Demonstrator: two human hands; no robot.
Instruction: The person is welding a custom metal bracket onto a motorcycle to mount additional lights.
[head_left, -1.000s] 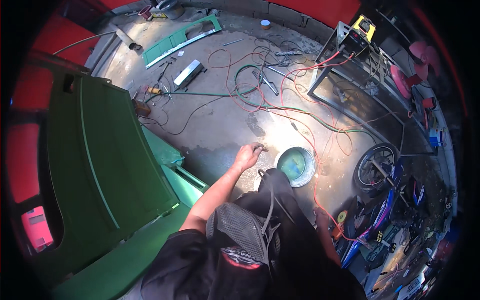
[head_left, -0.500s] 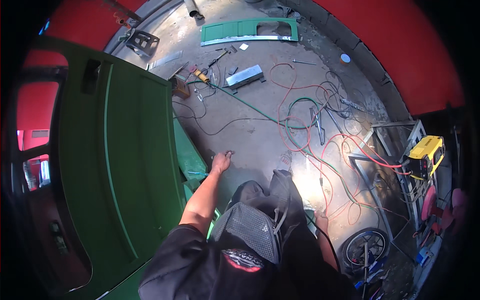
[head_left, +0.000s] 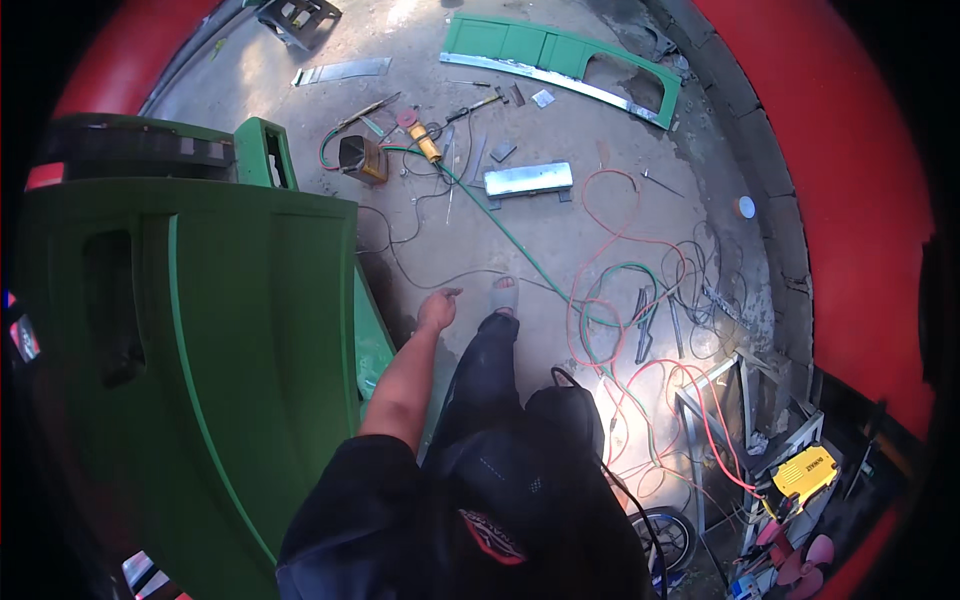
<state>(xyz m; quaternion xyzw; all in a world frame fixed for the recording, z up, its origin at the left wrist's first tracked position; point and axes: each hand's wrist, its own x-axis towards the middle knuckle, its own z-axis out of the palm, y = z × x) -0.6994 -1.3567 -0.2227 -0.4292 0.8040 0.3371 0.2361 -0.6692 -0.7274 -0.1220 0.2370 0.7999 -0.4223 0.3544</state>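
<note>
My left hand (head_left: pixel 436 311) reaches forward over the concrete floor, just right of a large dark green vehicle panel (head_left: pixel 270 370). Its fingers are drawn together around something small and dark at the tips, too small to make out. Below the panel's edge shows a lighter green piece (head_left: pixel 372 335). My right hand is out of sight, behind my body and leg. A black cable (head_left: pixel 566 377) loops up beside my right thigh and runs down past it. My sandaled foot (head_left: pixel 505 293) stands forward on the floor.
Ahead lie a yellow angle grinder (head_left: pixel 424 143), a tin can (head_left: pixel 362 162), a metal box (head_left: pixel 527 179) and a green panel (head_left: pixel 510 48) with a cut-out. Red hoses (head_left: pixel 583 215) and a green hose (head_left: pixel 520 250) tangle rightward. A yellow welding machine (head_left: pixel 804 474) sits at lower right.
I have stepped forward and the view has turned, so the floor items sit lower. My left hand stays closed beside the green panel. My right hand has gone out of view.
</note>
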